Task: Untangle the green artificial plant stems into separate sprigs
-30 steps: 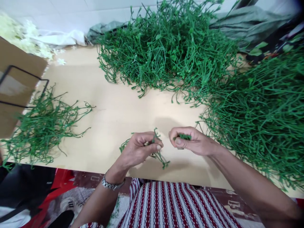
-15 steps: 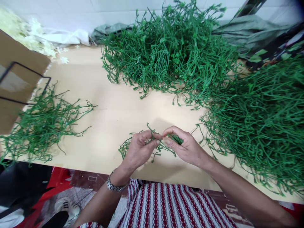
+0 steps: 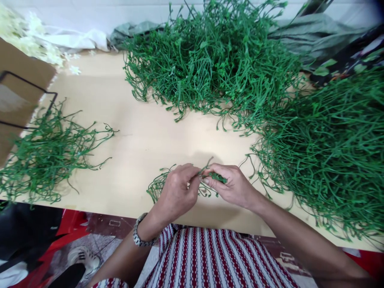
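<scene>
My left hand [image 3: 177,192] and my right hand [image 3: 229,185] meet over the near edge of a pale wooden table [image 3: 144,136]. Both are pinched on thin green plastic stems. The left hand grips a branching green sprig [image 3: 159,185] that trails out to its left. The right hand holds a small green stem piece [image 3: 216,176] between thumb and fingers, its tip touching the sprig where the fingertips come together. A metal watch [image 3: 138,236] sits on my left wrist.
A big heap of green stems [image 3: 216,64] fills the back middle, another heap [image 3: 330,148] lies at the right, a smaller pile [image 3: 45,152] at the left. A cardboard sheet with a black wire frame [image 3: 21,100] and white flower bits [image 3: 33,40] lie far left.
One second ago my hands were apart, each with its own green piece. They have come together, fingertips touching over the sprig, and shifted slightly toward me.
</scene>
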Demonstrator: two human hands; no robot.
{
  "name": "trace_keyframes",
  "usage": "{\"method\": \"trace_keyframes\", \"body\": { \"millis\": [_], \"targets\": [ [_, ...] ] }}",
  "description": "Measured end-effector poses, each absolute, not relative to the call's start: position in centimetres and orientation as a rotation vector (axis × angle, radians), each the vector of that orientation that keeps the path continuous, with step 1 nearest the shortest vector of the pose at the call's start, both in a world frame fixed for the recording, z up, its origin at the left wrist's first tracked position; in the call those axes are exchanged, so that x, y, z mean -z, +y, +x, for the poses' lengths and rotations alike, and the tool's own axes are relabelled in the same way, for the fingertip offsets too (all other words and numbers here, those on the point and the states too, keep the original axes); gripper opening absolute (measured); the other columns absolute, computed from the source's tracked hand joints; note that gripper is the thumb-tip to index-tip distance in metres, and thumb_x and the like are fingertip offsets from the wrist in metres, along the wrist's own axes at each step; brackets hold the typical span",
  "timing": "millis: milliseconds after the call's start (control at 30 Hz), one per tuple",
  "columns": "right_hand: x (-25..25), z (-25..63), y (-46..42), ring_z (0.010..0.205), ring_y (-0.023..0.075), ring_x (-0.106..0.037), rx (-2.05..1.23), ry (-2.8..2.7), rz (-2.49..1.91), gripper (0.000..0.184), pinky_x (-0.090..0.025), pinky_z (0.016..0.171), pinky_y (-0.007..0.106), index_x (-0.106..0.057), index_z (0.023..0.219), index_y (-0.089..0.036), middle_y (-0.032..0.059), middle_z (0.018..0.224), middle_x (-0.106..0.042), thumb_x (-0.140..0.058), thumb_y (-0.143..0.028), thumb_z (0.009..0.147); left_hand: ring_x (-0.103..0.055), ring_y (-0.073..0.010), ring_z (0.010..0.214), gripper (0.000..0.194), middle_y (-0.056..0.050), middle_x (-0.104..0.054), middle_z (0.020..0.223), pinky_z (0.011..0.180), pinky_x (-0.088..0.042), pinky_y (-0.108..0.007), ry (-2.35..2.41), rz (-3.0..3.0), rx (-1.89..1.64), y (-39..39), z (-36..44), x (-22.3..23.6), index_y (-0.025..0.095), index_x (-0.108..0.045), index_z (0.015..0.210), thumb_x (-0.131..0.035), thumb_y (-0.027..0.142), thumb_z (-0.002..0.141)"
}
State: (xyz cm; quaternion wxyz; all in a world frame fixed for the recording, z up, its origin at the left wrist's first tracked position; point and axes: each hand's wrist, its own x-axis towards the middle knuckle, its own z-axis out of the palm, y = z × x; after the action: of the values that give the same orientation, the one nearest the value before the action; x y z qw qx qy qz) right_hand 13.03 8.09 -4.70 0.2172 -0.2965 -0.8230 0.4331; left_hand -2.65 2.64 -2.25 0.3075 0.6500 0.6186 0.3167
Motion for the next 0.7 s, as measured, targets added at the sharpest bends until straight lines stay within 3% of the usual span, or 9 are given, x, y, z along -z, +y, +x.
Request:
{"method": "trace_keyframes", "body": {
  "millis": [100,233,467,700],
  "targets": [
    [4.5,13.3,8.4,0.064,0.0112,-0.051,-0.811,-2.569,-0.657,0.014,-0.038,0.058,0.023,-0.055,0.075,-0.014,0.0034,0.071,-0.058,-0.042,-0.008,0.076,-0.043,-0.0122,0.058,0.022,0.0,-0.047,0.057,0.055,-0.034,-0.027,1.643,1.947,-0.633,2.8,-2.7,2.0,0.014,-0.053,0.06,-0.041,0.004,0.076],
    [3.9,13.6,8.7,0.056,0.0116,-0.044,-0.492,-2.817,-0.474,0.024,-0.027,0.051,0.026,-0.052,0.073,-0.016,-0.0001,0.062,-0.052,-0.037,0.0,0.062,-0.039,-0.0115,0.054,0.023,0.001,-0.041,0.053,0.057,-0.033,-0.027,1.568,2.042,-0.494,2.9,-2.6,2.0,0.016,-0.044,0.055,-0.039,0.002,0.073],
    [2.8,13.7,9.1,0.056,0.0116,-0.038,-0.383,-3.033,-0.299,0.024,-0.021,0.052,0.027,-0.05,0.076,-0.016,0.0004,0.064,-0.05,-0.036,0.0,0.067,-0.037,-0.0099,0.052,0.023,0.002,-0.042,0.053,0.061,-0.035,-0.027,1.387,2.043,-0.438,3.0,-2.9,2.5,0.016,-0.039,0.053,-0.036,-0.004,0.063],
    [2.2,14.9,10.2,0.056,0.0124,-0.038,-0.403,-3.088,-0.278,0.026,-0.024,0.052,0.028,-0.051,0.068,-0.017,0.0016,0.06,-0.049,-0.036,0.004,0.064,-0.046,-0.0105,0.058,0.025,0.0,-0.05,0.057,0.061,-0.038,-0.027,1.232,1.943,-0.46,2.9,-4.1,1.9,0.015,-0.052,0.056,-0.039,-0.003,0.067]
  ]
}}
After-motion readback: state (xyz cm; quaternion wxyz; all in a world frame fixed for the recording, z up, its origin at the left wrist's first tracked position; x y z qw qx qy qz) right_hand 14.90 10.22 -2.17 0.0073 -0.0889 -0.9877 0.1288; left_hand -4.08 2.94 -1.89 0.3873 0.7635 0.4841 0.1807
